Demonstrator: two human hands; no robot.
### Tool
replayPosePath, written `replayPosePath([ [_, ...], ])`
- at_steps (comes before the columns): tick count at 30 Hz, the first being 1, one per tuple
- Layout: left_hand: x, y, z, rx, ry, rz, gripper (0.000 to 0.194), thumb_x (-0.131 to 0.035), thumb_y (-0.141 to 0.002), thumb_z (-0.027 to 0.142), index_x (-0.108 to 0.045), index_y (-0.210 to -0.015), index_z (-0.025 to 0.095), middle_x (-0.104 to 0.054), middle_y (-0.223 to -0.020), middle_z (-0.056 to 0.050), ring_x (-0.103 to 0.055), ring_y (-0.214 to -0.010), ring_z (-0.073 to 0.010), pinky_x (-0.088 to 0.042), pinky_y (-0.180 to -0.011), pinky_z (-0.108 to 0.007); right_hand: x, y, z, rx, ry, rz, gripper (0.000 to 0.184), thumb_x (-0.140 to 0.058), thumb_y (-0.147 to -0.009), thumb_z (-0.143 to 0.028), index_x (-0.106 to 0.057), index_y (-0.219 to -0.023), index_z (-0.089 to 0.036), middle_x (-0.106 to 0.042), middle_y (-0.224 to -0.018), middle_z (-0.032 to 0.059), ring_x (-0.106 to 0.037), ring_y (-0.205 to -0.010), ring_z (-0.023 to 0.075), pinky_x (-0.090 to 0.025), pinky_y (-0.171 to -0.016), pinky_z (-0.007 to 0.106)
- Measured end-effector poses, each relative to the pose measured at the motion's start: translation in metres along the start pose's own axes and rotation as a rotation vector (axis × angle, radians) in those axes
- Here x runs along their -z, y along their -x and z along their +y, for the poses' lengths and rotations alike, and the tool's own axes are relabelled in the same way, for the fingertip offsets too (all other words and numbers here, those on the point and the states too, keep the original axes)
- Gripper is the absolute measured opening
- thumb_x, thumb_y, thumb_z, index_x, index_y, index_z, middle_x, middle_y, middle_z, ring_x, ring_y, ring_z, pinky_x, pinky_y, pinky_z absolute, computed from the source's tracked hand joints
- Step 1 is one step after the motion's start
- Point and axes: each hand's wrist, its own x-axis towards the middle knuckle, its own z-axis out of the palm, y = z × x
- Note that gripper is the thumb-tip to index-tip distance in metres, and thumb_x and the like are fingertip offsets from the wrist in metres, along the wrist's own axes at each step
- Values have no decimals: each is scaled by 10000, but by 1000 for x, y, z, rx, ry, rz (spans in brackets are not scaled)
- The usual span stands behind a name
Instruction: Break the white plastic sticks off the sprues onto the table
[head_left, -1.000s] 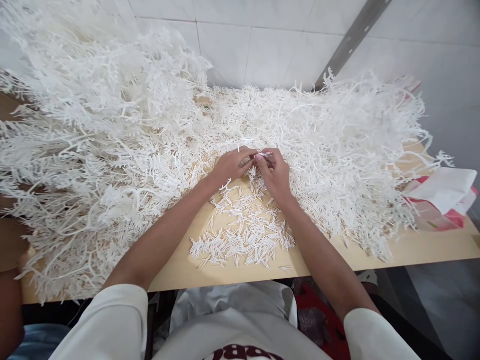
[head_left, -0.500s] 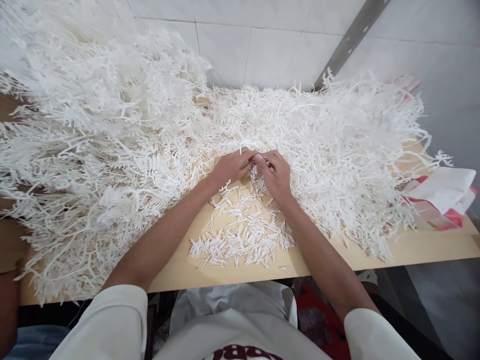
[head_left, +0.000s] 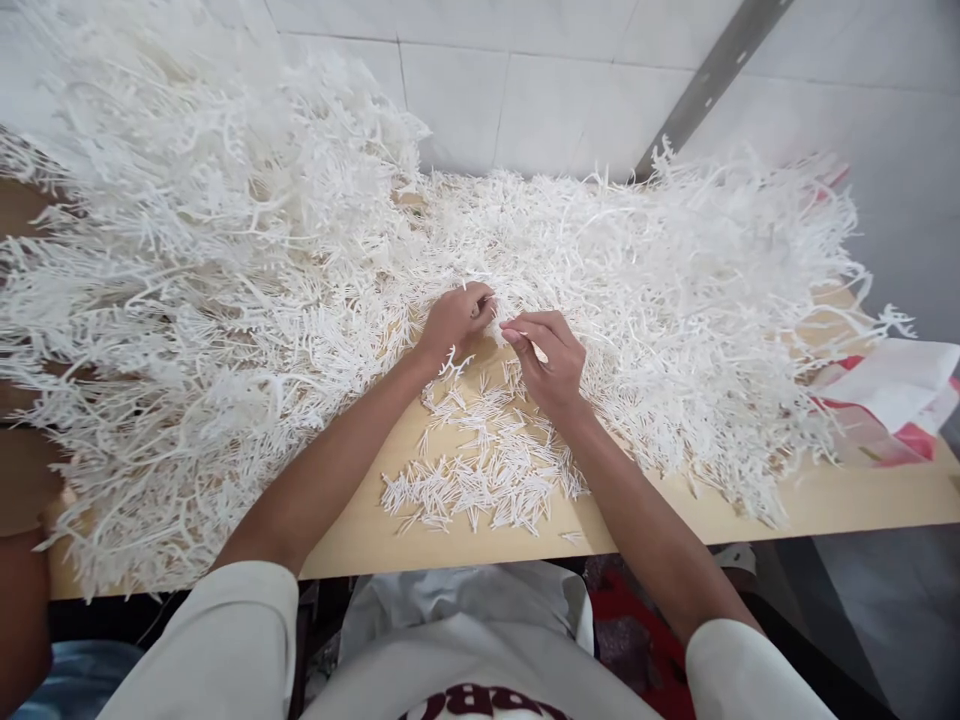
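Note:
My left hand [head_left: 455, 322] is closed on a white branched plastic piece [head_left: 454, 363], whose twig-like end shows below the wrist while the fingers hide most of the rest. A short gap to its right, my right hand [head_left: 553, 360] is curled with thumb and index pinched together. A small white stick [head_left: 540, 353] shows between its fingers. Below both hands, a loose pile of short white sticks [head_left: 480, 485] lies on the wooden tabletop [head_left: 352, 545].
A tall tangled heap of white branched pieces [head_left: 225, 250] covers the left side, and another heap [head_left: 697, 280] spreads to the right. A pink and white packet [head_left: 885, 400] sits at the right edge. A tiled wall [head_left: 465, 100] stands behind. At far left is another person's arm [head_left: 26, 600].
My hands, together before, have moved apart. The left has turned slightly and shifted left; the right has drawn back a little with its fingers pinched.

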Motion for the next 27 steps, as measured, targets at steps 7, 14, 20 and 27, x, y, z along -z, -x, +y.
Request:
replayPosePath([
  [7, 7, 10, 11, -79, 279, -20, 411, -544, -906, 405, -476, -1273, 231, -660, -1078, -35, -548, -695, -93, -487, -711, -259, -2, -7, 21, -346, -11, 95, 252, -531, -934, -448, -703, -1043, -299, -636, -1158, 49, -625, -1056, 178, -581, -803, 354],
  [14, 10, 12, 11, -141, 413, -32, 506, -412, -871, 220, -318, -1365, 285, -578, -1214, -66, -582, -811, -124, -527, -784, -315, -5, -6, 19, -365, -49, -70, 290, -608, -873, -508, -686, -1029, -277, -735, -1031, 20, -670, -889, 163, -562, -809, 358],
  [20, 9, 9, 12, -112, 378, 80, 412, -444, -920, 299, -367, -1323, 260, -577, -1253, -90, -610, -987, -143, -515, -905, -331, -3, -4, 18, -370, -58, 136, 205, -560, -916, -427, -634, -1017, -265, -713, -1027, 20, -666, -894, 150, -536, -775, 327],
  [27, 8, 7, 13, -102, 258, -95, 481, -512, -900, 596, -618, -1171, 213, -703, -1145, -65, -655, -1023, -174, -502, -925, -319, 3, -3, 18, -320, -126, 92, 336, -478, -956, -473, -492, -1256, -320, -662, -1200, 44, -642, -1132, 197, -534, -940, 419],
])
